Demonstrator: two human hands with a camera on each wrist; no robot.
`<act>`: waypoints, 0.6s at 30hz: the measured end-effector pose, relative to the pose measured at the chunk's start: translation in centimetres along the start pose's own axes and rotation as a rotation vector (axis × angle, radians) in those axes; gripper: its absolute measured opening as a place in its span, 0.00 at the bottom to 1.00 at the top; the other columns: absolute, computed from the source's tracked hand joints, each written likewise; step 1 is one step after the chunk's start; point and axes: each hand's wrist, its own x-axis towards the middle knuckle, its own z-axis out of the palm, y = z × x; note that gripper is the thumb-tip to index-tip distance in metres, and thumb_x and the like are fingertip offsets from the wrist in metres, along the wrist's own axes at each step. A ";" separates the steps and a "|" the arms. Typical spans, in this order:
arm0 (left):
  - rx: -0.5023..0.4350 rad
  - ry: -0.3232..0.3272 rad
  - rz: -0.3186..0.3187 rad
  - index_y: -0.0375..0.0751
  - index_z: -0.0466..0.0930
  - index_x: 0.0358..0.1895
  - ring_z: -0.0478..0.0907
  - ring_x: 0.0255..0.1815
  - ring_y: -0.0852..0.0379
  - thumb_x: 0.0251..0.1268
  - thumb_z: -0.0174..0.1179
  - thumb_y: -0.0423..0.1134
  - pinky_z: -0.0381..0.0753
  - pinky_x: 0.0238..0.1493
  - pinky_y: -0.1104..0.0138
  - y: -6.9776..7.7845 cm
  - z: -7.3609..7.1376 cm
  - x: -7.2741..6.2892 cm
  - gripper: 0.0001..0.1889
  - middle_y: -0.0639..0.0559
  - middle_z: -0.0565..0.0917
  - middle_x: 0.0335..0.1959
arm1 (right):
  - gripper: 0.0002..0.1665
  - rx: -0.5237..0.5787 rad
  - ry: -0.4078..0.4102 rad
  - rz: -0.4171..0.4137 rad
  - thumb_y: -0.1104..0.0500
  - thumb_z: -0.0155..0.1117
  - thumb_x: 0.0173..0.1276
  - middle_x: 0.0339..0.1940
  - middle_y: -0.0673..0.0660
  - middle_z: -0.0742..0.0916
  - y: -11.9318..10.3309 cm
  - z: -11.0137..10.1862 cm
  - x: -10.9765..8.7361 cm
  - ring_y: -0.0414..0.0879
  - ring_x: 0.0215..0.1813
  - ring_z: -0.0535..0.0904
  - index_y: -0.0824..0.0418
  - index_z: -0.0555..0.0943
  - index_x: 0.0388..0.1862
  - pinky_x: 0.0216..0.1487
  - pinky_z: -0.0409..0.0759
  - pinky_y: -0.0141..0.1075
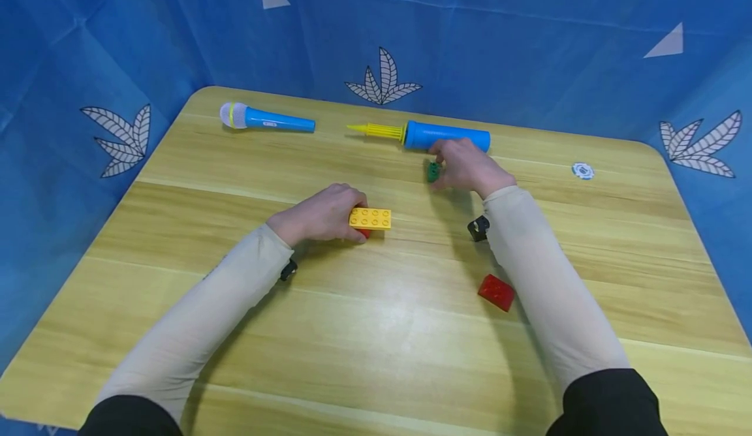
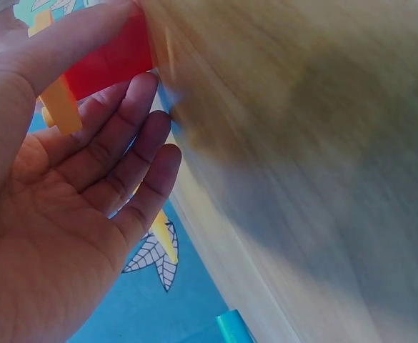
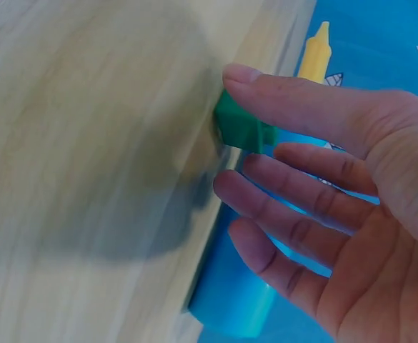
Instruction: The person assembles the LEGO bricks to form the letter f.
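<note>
L hand (image 1: 320, 217) grips a red plastic block (image 2: 116, 61) btwn thumb & fingers, w/ a yellow, studded rectangular plastic brick (image 1: 371, 218) on top. R hand (image 1: 467, 167) has thumb & fingers curled round a small green plastic brick (image 1: 433, 172), nr a blue cylindrical plastic pump (image 1: 429, 134). L wrist cam shows the red block's side, mostly hidden in head view; only head view shows a loose red studded brick (image 1: 496, 292) on the wooden desk (image 1: 382, 358).
</note>
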 end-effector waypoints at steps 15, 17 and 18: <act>-0.011 0.016 0.000 0.38 0.81 0.49 0.71 0.43 0.52 0.52 0.76 0.46 0.71 0.48 0.62 -0.1 0.2 0.0 0.24 0.52 0.79 0.40 | 0.27 -0.011 0.043 0.001 0.60 0.78 0.58 0.51 0.63 0.84 0.6 0.4 0.5 0.57 0.56 0.76 0.66 0.80 0.55 0.59 0.72 0.50; -0.013 0.016 0.000 0.38 0.81 0.48 0.71 0.43 0.52 0.52 0.76 0.45 0.71 0.48 0.62 -0.1 0.2 0.0 0.23 0.52 0.79 0.39 | 0.26 -0.015 0.041 -0.005 0.61 0.77 0.58 0.51 0.63 0.84 0.6 0.4 0.5 0.57 0.56 0.77 0.66 0.80 0.55 0.58 0.73 0.51; -0.013 0.016 0.000 0.38 0.81 0.48 0.71 0.43 0.51 0.52 0.76 0.45 0.71 0.48 0.62 -0.1 0.2 0.0 0.23 0.52 0.79 0.39 | 0.26 -0.016 0.038 -0.005 0.61 0.77 0.58 0.51 0.63 0.84 0.6 0.4 0.5 0.58 0.56 0.77 0.66 0.80 0.55 0.58 0.73 0.51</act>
